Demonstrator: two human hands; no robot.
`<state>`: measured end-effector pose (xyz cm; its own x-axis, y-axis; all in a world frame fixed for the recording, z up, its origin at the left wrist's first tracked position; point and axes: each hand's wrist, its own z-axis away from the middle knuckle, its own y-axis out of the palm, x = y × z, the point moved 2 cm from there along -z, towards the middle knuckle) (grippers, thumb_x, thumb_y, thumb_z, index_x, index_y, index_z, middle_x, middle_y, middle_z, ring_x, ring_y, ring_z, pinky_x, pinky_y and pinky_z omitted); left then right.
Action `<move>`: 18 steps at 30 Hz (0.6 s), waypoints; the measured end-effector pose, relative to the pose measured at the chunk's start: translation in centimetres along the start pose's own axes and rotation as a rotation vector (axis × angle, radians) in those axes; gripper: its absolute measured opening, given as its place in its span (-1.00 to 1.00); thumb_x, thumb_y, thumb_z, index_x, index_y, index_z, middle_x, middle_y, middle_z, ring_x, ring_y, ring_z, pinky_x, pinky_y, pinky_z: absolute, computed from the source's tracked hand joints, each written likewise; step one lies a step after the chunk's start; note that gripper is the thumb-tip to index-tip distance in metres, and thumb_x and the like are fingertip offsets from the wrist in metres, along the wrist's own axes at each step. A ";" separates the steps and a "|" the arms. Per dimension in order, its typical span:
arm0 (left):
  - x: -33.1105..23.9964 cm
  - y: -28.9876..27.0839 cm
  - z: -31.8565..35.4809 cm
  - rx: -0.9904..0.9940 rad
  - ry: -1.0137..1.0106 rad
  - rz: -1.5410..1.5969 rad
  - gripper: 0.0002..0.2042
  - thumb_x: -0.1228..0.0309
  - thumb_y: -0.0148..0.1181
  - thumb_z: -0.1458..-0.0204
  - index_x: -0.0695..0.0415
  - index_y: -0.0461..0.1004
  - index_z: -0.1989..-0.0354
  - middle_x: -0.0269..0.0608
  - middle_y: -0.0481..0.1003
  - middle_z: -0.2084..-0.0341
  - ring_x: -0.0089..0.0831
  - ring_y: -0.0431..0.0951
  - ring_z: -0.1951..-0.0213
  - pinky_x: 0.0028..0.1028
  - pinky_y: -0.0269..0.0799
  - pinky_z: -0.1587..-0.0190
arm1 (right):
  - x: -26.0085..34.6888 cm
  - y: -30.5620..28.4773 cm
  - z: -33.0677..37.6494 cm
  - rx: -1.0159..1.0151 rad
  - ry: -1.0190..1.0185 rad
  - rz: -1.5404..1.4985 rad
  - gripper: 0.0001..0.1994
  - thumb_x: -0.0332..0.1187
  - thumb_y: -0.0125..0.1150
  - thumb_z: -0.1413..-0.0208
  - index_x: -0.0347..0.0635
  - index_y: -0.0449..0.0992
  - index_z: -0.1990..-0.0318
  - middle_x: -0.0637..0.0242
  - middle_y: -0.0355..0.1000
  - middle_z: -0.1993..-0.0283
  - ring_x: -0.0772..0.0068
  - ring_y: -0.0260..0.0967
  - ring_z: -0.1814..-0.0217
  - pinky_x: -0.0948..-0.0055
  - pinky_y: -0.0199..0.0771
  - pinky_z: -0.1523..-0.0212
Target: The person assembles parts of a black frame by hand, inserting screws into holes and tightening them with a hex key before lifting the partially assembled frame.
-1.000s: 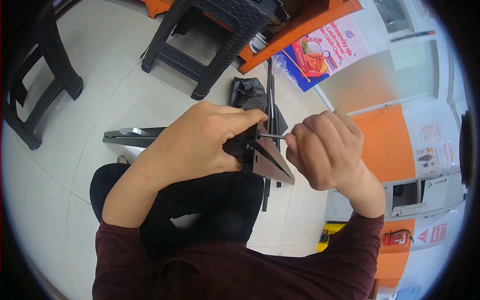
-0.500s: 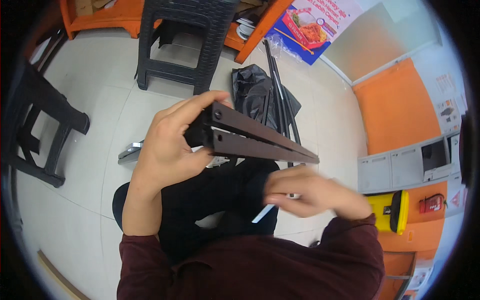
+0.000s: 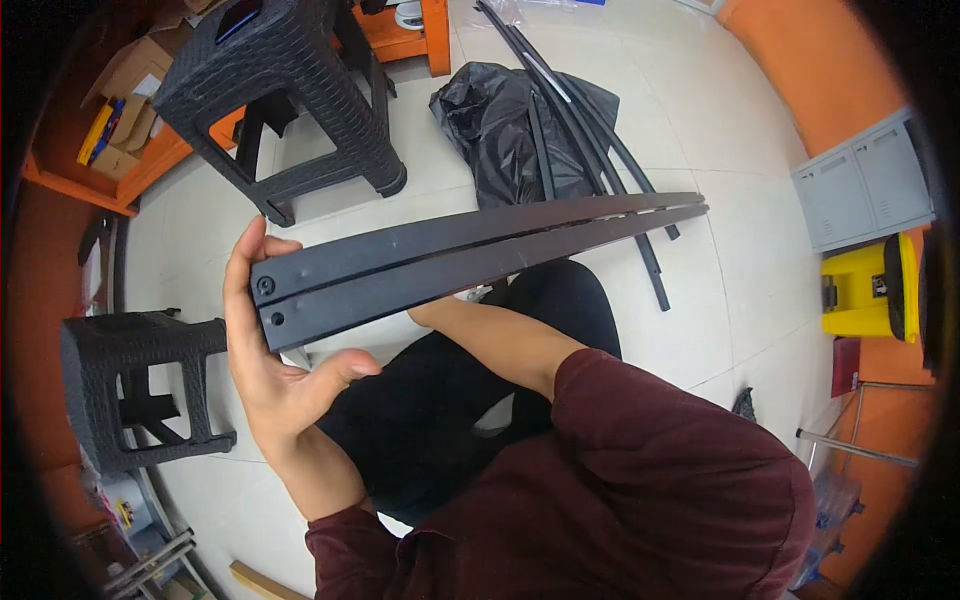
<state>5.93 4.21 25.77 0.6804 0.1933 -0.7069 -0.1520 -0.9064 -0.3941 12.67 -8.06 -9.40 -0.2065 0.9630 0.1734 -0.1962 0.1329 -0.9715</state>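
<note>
Two long, flat, dark metal bars (image 3: pixel 450 232) lie side by side with a narrow gap, crossing in front of me from left to right. Their near-left ends show a round hole or screw each. My left hand (image 3: pixel 282 392) holds that end, fingers behind and around it, thumb standing off below the lower bar. My right forearm (image 3: pixel 510 345) reaches left under the bars. The right hand itself is hidden behind them, so its fingers and anything in them cannot be seen.
Several thin black rails (image 3: pixel 590 140) lie on a black plastic bag (image 3: pixel 490 130) on the tiled floor. A black stool (image 3: pixel 270 80) stands ahead with a phone (image 3: pixel 238 18) on top; another black stool (image 3: pixel 140 390) is at left. A yellow bin (image 3: pixel 860 290) stands at right.
The bars have turned broadside toward me, their held end shifting left and down. My right hand, earlier visible at right with a thin pale piece, has moved left behind the bars. The view has shifted.
</note>
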 end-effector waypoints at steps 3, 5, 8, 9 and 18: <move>1.0 1.2 0.1 -0.060 -0.111 -0.042 0.11 -0.30 0.41 0.16 0.37 0.20 -0.38 0.01 0.40 -0.03 -0.23 0.43 -0.12 -0.26 0.34 -0.20 | -1.1 0.6 -1.5 0.036 0.012 -0.011 -0.73 -0.34 0.24 -0.11 -0.27 0.65 0.08 -0.02 0.57 -0.03 -0.09 0.51 -0.13 -0.12 0.39 -0.19; 1.6 1.2 -0.6 -0.050 -0.107 -0.016 0.08 -0.28 0.40 0.12 0.38 0.20 -0.38 0.00 0.40 -0.02 -0.25 0.42 -0.11 -0.28 0.31 -0.22 | -1.7 0.4 -1.8 0.063 0.015 -0.021 -0.71 -0.34 0.26 -0.10 -0.27 0.64 0.06 -0.01 0.57 -0.04 -0.07 0.51 -0.14 -0.12 0.39 -0.19; 2.0 1.3 -2.1 -0.042 -0.119 0.053 0.12 -0.23 0.43 0.22 0.36 0.17 -0.40 -0.05 0.40 0.01 -0.33 0.45 -0.04 -0.40 0.35 -0.14 | -3.2 -0.9 -1.7 0.095 0.009 -0.050 -0.69 -0.34 0.28 -0.08 -0.26 0.63 0.04 0.00 0.56 -0.06 -0.05 0.50 -0.15 -0.11 0.39 -0.19; 2.2 1.5 -2.5 -0.040 -0.110 0.054 0.10 -0.22 0.44 0.21 0.37 0.17 -0.40 -0.04 0.40 0.01 -0.33 0.45 -0.05 -0.40 0.35 -0.15 | -4.0 -1.5 -1.1 0.106 0.008 -0.067 -0.68 -0.35 0.28 -0.07 -0.26 0.63 0.03 0.01 0.56 -0.06 -0.04 0.50 -0.15 -0.11 0.39 -0.19; 6.2 0.1 -4.4 -0.025 -0.075 0.002 -0.21 0.04 0.36 -0.15 0.38 0.24 -0.37 -0.07 0.48 0.00 -0.38 0.50 -0.05 -0.42 0.35 -0.19 | -9.0 -18.1 17.9 -0.073 -0.010 -0.695 -0.65 -0.23 0.27 -0.19 -0.28 0.55 -0.02 0.05 0.56 -0.05 0.05 0.52 -0.13 0.02 0.48 -0.13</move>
<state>13.28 3.61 23.95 0.6245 0.2181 -0.7500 -0.1349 -0.9157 -0.3786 0.95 -23.35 9.54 -0.0654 0.6465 0.7601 -0.2213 0.7334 -0.6428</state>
